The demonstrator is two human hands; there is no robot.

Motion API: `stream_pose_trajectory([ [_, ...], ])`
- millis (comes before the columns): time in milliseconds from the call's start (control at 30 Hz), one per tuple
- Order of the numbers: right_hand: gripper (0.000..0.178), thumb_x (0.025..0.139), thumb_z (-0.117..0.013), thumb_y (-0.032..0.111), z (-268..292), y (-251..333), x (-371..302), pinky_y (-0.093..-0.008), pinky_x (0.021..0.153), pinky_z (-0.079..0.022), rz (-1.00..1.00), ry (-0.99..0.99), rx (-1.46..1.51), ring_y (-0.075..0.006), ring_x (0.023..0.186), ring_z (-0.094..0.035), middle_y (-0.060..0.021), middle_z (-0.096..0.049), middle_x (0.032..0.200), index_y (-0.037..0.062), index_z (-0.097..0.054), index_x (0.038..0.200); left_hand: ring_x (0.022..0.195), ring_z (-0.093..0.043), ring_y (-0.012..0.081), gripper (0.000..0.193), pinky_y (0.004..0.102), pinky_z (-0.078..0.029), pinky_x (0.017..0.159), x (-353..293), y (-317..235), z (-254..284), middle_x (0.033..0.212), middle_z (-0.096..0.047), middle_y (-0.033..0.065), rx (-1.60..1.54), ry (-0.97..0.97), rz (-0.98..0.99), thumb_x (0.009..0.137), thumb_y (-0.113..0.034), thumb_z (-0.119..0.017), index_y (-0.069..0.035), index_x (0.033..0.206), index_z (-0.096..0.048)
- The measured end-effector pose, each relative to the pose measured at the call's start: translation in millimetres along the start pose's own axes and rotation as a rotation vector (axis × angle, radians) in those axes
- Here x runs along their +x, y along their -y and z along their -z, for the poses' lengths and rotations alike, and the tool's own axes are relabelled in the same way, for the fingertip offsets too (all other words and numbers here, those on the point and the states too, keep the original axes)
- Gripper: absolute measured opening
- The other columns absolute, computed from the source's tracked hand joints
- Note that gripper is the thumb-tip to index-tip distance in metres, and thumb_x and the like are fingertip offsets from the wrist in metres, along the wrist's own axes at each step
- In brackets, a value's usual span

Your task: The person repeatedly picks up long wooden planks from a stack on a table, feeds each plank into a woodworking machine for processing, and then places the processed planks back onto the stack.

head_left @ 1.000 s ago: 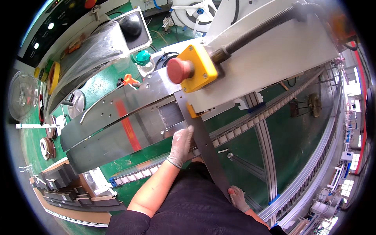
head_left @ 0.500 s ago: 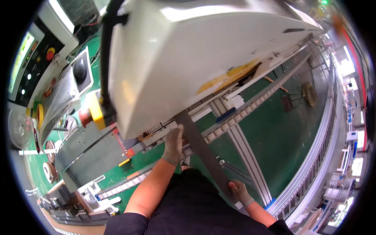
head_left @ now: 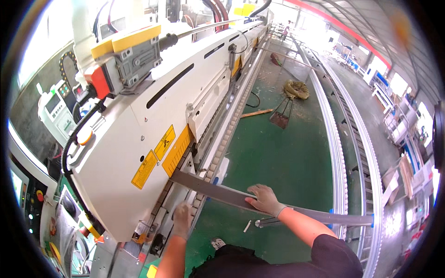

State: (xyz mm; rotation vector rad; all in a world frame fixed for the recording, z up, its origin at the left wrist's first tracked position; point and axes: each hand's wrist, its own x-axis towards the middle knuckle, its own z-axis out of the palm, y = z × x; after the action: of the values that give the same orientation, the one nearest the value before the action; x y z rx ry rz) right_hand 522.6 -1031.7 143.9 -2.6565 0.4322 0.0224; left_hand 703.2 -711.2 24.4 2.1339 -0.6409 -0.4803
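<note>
In the head view, the grey strip (head_left: 211, 189) crosses the roller rail (head_left: 224, 141) from the white machine's (head_left: 116, 162) lower edge; the right hand (head_left: 266, 200) lies over it, fingers loosely spread; the left hand (head_left: 182, 220) is beside the rail's near end, its finger opening and hold impossible to tell

Wide fisheye view from the person's head, down and forward along the nearby white machine (head_left: 118, 157)
</note>
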Motion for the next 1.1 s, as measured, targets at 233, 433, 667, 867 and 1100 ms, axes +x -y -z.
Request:
stream_pose_trajectory([
  [233, 0.035, 0.084, -0.069, 0.027, -111, 142, 11, -0.0476, 0.098, -0.043, 0.473, -0.120, 0.311, -0.0345, 0.112, -0.058, -0.0160, -0.063, 0.118, 0.0063, -0.065, 0.112, 0.103, -0.062, 0.0368, 0.038, 0.0452, -0.051, 0.085, -190, -11, 52, 0.113, -0.062, 0.0194, 0.553, -0.212, -0.023, 0.088, -0.031, -0.063, -0.005, 0.117, -0.061],
  [433, 0.039, 0.085, -0.067, 0.029, -224, 268, -50, -0.0473, 0.095, -0.043, 1.058, 0.041, 0.231, -0.0347, 0.107, -0.059, -0.0147, -0.065, 0.110, 0.0041, -0.062, 0.115, 0.105, -0.059, 0.0346, 0.051, 0.0458, -0.046, 0.092, -348, 32, 94, 0.109, -0.063, 0.0173, 0.576, -0.527, 0.280, 0.085, -0.040, -0.064, -0.004, 0.121, -0.060],
  [667, 0.041, 0.086, -0.064, 0.041, -241, 377, -127, -0.0453, 0.080, -0.046, 1.213, 0.312, 0.009, -0.0338, 0.092, -0.062, -0.0116, -0.067, 0.095, 0.0070, -0.065, 0.110, 0.125, -0.048, 0.0400, 0.050, 0.0467, -0.034, 0.110, -577, 88, 45, 0.127, -0.056, 0.0243, 0.498, -1.538, 0.907, 0.088, -0.024, -0.062, 0.002, 0.129, -0.052],
  [867, 0.038, 0.091, -0.057, 0.041, -252, 378, -127, -0.0444, 0.076, -0.049, 1.202, 0.236, -0.123, -0.0352, 0.086, -0.064, -0.0140, -0.068, 0.092, 0.0066, -0.067, 0.102, 0.136, -0.039, 0.0416, 0.071, 0.0447, -0.030, 0.115, -727, 138, 4, 0.143, -0.041, 0.0317, -0.266, -2.308, 1.643, 0.089, -0.031, -0.062, 0.014, 0.138, -0.038],
  [1100, 0.052, 0.096, -0.047, 0.053, -262, 376, -122, -0.0438, 0.078, -0.049, 1.153, 0.158, -0.179, -0.0345, 0.088, -0.065, -0.0135, -0.069, 0.093, 0.0064, -0.068, 0.101, 0.146, -0.024, 0.0369, 0.111, 0.0434, -0.026, 0.119, -732, 153, 26, 0.158, -0.018, 0.0262, -0.677, -2.111, 1.639, 0.079, -0.045, -0.077, 0.006, 0.152, -0.009],
])
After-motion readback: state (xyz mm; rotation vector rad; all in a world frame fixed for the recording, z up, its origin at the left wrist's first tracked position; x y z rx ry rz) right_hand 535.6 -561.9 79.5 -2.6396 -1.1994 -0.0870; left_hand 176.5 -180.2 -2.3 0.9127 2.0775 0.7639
